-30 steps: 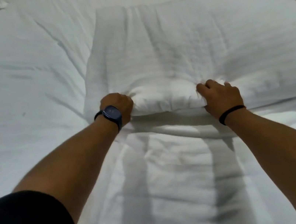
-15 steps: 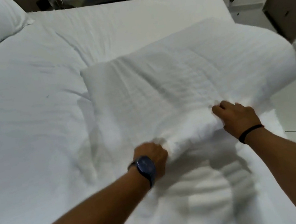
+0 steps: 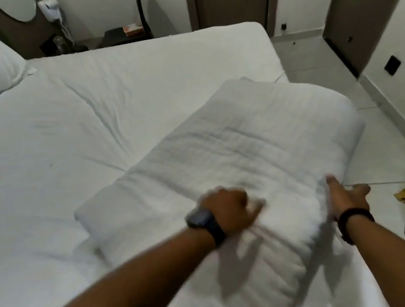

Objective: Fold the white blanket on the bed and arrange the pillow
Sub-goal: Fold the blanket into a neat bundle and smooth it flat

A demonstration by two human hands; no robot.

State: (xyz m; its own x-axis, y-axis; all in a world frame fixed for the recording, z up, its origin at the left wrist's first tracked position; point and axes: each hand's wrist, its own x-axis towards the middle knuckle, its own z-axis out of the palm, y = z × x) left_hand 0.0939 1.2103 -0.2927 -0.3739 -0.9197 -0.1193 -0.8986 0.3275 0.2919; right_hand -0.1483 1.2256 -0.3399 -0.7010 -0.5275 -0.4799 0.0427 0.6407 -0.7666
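Squaring the blanket [image 3: 261,144] at lower centre, the left hand [image 3: 227,210] has its grip pinching the fold, the right hand [image 3: 348,195] its grip spread, seemingly steadying the edge.

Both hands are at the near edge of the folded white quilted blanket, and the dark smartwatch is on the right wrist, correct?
No. The head view shows the dark smartwatch on the left wrist; the right wears a thin black band. Left hand and right hand touch the folded white quilted blanket.
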